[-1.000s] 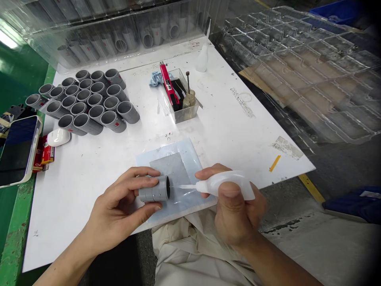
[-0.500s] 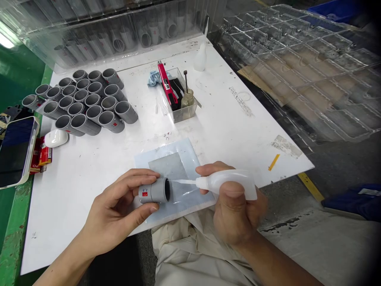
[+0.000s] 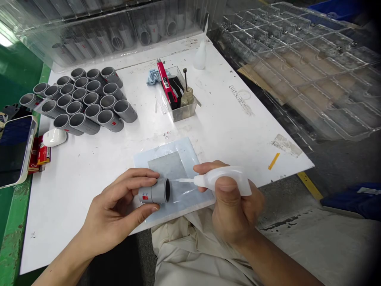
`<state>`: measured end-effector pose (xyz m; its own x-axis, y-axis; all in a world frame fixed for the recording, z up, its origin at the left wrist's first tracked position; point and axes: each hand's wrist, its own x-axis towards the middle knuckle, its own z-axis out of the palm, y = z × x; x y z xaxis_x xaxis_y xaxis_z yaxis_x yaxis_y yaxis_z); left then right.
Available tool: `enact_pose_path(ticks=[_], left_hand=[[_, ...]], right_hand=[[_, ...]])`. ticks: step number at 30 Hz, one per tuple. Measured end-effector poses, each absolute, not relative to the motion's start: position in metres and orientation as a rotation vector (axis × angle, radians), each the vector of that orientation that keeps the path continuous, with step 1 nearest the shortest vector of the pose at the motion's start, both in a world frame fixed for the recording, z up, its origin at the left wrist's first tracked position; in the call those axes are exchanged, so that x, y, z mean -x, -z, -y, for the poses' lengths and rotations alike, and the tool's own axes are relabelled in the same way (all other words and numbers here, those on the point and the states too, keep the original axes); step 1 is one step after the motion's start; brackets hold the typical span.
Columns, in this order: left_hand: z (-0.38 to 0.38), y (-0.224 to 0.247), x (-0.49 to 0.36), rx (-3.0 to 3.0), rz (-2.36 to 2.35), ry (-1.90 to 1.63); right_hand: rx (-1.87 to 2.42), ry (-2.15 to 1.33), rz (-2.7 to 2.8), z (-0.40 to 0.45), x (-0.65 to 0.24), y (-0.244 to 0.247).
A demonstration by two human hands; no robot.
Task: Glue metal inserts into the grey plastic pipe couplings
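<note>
White-topped and scuffed, your bench [image 3: 223, 131] carries standing grey tubes [image 3: 79, 95] near its far left corner. Near its front edge, your left hand [image 3: 111, 216] pinches one tube [image 3: 155, 194] between thumb and fingers; hold it level and still. Your right hand [image 3: 235, 214] curls tightly around the squeeze bottle [image 3: 214, 180]: press gently, nozzle [image 3: 185, 180] lined up with the mouth [image 3: 168, 191].
</note>
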<state>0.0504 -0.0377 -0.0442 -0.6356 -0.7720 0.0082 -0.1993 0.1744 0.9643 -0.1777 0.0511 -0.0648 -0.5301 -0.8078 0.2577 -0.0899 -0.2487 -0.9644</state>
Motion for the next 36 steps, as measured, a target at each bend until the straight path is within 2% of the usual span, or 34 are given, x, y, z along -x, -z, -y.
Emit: enact_pose_path(ticks=[36], left_hand=[[0.0375,0.045,-0.0522,-0.912,1.977,1.47]], right_hand=[[0.886,1.726,-1.39,-0.0497,0.1819,0.0573]])
